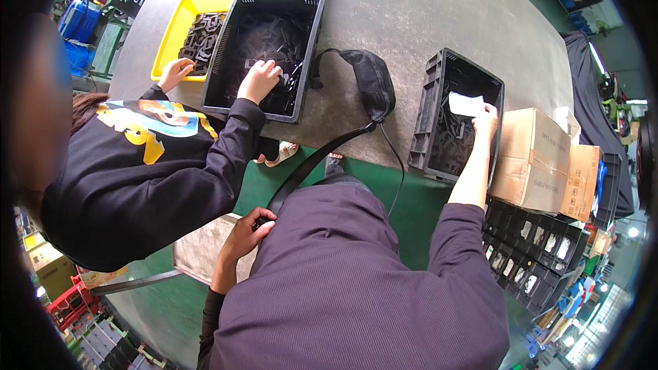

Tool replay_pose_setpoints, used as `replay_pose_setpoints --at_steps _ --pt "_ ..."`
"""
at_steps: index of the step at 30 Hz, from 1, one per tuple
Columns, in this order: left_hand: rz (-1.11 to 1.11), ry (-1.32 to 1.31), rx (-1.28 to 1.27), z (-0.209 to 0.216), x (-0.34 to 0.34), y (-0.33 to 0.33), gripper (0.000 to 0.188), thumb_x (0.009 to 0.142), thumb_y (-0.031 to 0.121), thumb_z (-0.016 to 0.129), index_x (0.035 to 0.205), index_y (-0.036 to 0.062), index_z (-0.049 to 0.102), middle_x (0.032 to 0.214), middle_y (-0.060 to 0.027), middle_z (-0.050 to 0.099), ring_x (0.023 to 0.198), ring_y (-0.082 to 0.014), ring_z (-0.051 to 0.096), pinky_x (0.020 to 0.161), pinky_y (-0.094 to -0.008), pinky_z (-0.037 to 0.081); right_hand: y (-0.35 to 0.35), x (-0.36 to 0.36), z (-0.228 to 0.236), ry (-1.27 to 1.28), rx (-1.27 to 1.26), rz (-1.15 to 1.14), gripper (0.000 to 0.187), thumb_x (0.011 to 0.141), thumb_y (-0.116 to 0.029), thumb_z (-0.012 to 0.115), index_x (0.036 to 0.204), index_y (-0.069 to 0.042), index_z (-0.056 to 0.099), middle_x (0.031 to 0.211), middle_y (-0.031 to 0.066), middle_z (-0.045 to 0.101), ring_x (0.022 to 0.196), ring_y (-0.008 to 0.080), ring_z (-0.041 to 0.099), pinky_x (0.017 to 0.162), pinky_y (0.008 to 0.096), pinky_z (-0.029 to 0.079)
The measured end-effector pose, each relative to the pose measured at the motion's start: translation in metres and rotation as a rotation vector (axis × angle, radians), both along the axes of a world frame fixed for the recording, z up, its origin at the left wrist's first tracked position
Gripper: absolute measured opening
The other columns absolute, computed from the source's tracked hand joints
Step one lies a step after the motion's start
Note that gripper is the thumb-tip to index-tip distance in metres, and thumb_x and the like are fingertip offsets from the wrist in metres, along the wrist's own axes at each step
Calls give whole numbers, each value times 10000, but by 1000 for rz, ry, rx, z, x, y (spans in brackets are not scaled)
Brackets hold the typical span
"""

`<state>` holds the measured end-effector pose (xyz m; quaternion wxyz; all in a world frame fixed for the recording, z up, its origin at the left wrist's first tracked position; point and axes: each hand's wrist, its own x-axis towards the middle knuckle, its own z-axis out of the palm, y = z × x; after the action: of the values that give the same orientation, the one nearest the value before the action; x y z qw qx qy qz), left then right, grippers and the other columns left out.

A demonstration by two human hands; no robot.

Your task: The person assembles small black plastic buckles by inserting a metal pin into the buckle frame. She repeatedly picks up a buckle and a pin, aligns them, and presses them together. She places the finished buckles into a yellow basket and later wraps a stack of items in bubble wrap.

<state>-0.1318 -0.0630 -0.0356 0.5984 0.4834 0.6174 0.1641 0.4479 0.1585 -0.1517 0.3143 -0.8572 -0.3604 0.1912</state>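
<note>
Well, white sheet (pixel 465 104) in right hand (pixel 485 122).

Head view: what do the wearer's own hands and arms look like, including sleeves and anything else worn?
The left hand and right hand are ungloved. The right arm's dark purplish fabric sleeve stops well short of the wrist; the left arm's blackish fabric sleeve also leaves the wrist uncovered. I can make out no watch or markings on either.

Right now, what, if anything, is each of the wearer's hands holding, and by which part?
The right hand holds a white slip by its right end. What the left hand holds, if anything, cannot be told.
</note>
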Motion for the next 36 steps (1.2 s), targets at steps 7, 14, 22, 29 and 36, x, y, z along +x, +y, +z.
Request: replay_pose_setpoints --at_steps 7,14,22,29,36 --pt "41 -124 -7 -11 0 2 155 840 118 593 966 35 560 762 40 530 623 -18 440 567 -172 375 -6 -32 20 306 -424 140 683 719 -89 522 1360 -258 357 531 18 479 388 90 382 352 254 286" --pt "65 -203 -37 -15 -3 0 150 844 121 593 965 39 559 743 60 502 604 -6 415 540 -164 352 -6 -19 -3 369 -382 199 714 726 -25 511 1378 -245 321 534 21 473 384 93 386 349 261 314" --pt "62 -184 17 -24 -4 -1 150 851 130 588 965 38 556 727 55 503 587 -4 411 527 -162 346 -12 -8 -31 104 48 183 631 805 -5 504 1376 -195 313 625 39 576 454 94 513 401 242 421" --pt "30 -166 -15 -15 -1 11 159 856 142 587 970 36 553 728 52 509 577 -5 420 516 -166 350 -12 14 -77 56 -42 236 626 738 43 398 1298 -228 467 551 32 494 394 85 385 358 264 293" --pt "23 -118 22 -15 -2 14 162 839 143 598 962 41 569 782 28 558 609 -25 462 550 -182 386 1 28 -105 -34 -75 253 605 731 47 391 1270 -203 506 597 44 532 403 87 378 371 268 291"
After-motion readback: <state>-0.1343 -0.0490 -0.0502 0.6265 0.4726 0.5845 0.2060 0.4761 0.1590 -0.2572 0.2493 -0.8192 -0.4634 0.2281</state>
